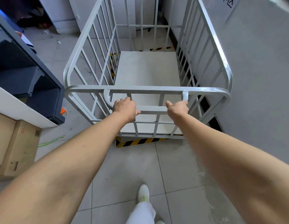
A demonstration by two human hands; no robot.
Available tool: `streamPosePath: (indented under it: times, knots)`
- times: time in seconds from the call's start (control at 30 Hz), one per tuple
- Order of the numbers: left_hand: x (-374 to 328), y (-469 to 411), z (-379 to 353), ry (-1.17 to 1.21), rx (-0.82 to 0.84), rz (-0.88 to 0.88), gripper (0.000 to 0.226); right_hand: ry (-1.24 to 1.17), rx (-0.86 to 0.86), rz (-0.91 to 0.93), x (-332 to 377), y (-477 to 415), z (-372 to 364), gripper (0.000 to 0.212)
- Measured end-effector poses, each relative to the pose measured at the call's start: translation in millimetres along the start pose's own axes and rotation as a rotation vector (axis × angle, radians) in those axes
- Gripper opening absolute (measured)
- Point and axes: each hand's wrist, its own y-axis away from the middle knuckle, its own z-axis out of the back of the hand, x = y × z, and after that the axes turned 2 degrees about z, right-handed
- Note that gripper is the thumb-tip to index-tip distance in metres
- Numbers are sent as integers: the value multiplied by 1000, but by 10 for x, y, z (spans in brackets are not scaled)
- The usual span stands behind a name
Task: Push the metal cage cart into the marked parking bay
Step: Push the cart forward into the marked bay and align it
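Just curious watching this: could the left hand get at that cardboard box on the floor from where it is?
Probably yes. The left hand would have to release the cart handle first; the cardboard box sits low beside that arm, nothing between.

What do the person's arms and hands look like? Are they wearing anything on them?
Both arms are bare from as far up as the picture shows down to the fingers: no sleeves, gloves, watch or rings can be seen. The left hand and the right hand are plain, with no markings. Lower down, the person wears white trousers and a white shoe.
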Motion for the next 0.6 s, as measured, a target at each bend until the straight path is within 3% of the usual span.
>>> streamPosePath:
  times: [0.1,0.3,0.5,0.6]
  knots:
    - [37,-144,43,-10,47,-2,58,-85,-44,-71,98,-178,1,71]
    - [96,-275,68,51,185,-21,56,-75,75,-35,33,-477,30,64]
    - [-29,-276,150,-66,209,-45,53,47,60,-105,88,-612,113,33]
    - [-85,-250,156,-101,222,-28,52,-4,130,-47,86,-718,101,50]
